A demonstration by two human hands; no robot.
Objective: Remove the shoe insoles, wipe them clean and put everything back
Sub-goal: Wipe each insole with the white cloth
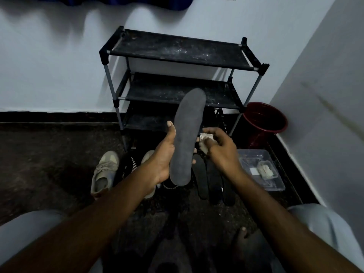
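Insole (187, 134) in left hand (163, 154) overlaps rack (177, 50) beside bucket (264, 119).

This was a corner of a home: a black 3-tier fabric-and-metal shoe rack (177, 54) stood against pale painted walls (49, 66) on a dark speckled floor (49, 154), with a dark red plastic bucket (264, 119) beside it and beige lace-up sneakers (105, 172) lying nearby.

The left hand (163, 154) grips a grey insole (186, 134) upright, toe end up, in front of a black shoe rack (177, 56). The right hand (218, 148) holds a pale crumpled cloth (205, 139) just beside the insole's right edge. Dark insoles (213, 180) lie on the floor below, a beige sneaker (104, 172) to the left, a clear plastic container (262, 170) and a red bucket (264, 121) to the right.
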